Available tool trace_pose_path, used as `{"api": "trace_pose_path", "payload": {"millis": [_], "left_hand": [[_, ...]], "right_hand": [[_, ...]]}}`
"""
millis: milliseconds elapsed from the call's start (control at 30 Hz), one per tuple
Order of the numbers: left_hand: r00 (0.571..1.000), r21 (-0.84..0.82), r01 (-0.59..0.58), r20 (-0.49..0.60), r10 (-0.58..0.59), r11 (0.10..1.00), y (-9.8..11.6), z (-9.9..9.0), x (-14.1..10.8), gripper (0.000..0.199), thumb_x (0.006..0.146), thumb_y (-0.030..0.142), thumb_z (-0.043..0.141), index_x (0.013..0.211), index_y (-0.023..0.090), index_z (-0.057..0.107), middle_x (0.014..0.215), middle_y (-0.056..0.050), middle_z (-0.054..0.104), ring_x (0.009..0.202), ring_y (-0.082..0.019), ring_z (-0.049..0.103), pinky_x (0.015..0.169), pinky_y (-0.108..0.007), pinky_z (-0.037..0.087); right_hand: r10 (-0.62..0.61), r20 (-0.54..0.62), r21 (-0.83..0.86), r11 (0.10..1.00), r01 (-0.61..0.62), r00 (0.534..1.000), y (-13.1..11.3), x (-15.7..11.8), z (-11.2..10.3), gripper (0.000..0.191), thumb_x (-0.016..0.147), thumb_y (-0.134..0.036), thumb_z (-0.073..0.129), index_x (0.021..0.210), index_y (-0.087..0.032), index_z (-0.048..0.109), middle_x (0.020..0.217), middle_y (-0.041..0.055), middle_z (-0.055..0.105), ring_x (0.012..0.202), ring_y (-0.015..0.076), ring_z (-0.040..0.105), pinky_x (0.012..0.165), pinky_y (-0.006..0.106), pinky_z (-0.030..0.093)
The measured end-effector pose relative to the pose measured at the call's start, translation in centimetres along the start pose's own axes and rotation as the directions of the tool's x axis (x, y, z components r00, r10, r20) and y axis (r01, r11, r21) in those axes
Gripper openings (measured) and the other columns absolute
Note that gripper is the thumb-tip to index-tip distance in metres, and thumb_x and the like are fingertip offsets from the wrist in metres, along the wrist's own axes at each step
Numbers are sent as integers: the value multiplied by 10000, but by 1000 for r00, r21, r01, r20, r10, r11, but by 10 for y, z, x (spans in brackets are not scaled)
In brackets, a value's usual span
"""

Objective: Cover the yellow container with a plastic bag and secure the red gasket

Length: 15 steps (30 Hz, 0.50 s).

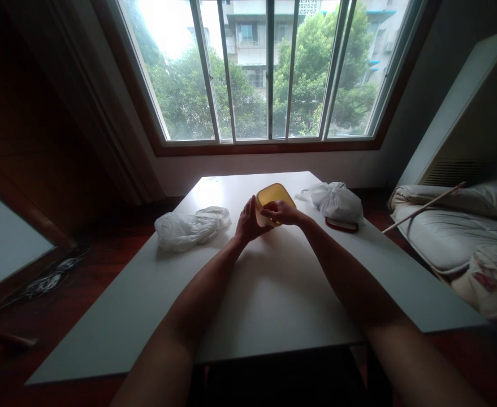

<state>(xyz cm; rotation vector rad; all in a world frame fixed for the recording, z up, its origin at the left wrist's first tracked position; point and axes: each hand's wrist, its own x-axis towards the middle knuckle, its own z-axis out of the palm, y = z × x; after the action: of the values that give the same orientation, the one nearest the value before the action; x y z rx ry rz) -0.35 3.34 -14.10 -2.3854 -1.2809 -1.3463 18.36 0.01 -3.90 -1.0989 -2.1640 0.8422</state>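
A yellow plastic container [277, 193] with rounded corners is held over the middle of the white table, its mouth toward me. My left hand [249, 221] grips its left side and underside, thumb below and fingers up along the wall. Across the container's near part lies my right hand [281, 211], its fingers curled together by the near-left rim. Whatever its fingertips hold, if anything, is hidden. Whether the container touches the table I cannot tell.
A crumpled clear plastic bag [192, 227] lies on the left of the white table [273, 294]. To the right, a knotted white bag [337, 200] rests by a brown-edged flat object [341, 225]. Beyond the table's right edge are a cushioned seat [452, 232] and a thin stick [424, 207].
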Motion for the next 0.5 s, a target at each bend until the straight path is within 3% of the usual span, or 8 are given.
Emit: {"api": "trace_pose_path", "payload": {"millis": [133, 300, 500], "left_hand": [[1000, 9, -23, -4, 24, 1000, 0, 0, 0, 1352, 646, 605, 845, 1602, 150, 4, 1551, -277, 350, 1410, -452, 411, 1078, -602, 450], [999, 8, -39, -2, 39, 999, -1, 0, 0, 1348, 656, 619, 830, 1603, 159, -12, 1564, -272, 339, 1420, -445, 402, 1092, -598, 438], [996, 15, -84, 38, 84, 996, 4, -1, 2, 1291, 657, 631, 819, 1608, 183, 69, 1572, -248, 346, 1441, -444, 377, 1105, -606, 421]], "right_hand": [[59, 85, -87, 995, -51, 995, -3, -2, -1, 607, 887, -692, 521, 771, -121, 691, 701, 66, 674, 595, 134, 574, 553, 237, 413], [94, 140, -131, 988, -76, 986, -1, -3, -2, 724, 878, -802, 418, 718, -140, 665, 723, 84, 684, 631, 155, 589, 602, 257, 427], [148, 200, -292, 953, -85, 969, -5, -4, 0, 716, 802, -837, 515, 606, -163, 657, 654, 88, 679, 552, 163, 576, 570, 291, 428]]}}
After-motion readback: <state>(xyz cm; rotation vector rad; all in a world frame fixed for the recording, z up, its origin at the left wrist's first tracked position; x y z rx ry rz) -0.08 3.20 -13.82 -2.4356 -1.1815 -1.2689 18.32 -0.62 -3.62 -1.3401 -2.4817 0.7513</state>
